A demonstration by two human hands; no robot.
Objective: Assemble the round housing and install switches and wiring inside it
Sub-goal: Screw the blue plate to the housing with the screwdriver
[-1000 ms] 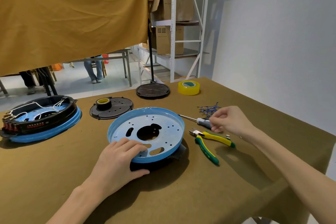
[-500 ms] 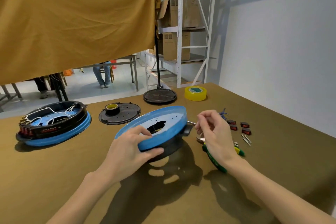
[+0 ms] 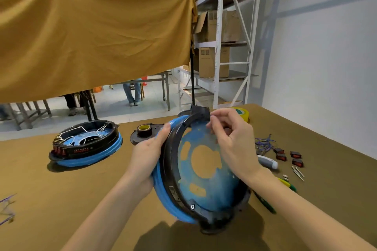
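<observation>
You have two round housings: one held, one on the counter. Right of the held housing: four red switches, one screwdriver. Behind it: two tape rolls.

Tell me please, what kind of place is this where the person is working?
Probably a small assembly workshop or a factory floor. A metal rack holds cardboard boxes; the cloth-covered workbench carries loose switches and wires; a second, already wired housing sits on it.
</observation>
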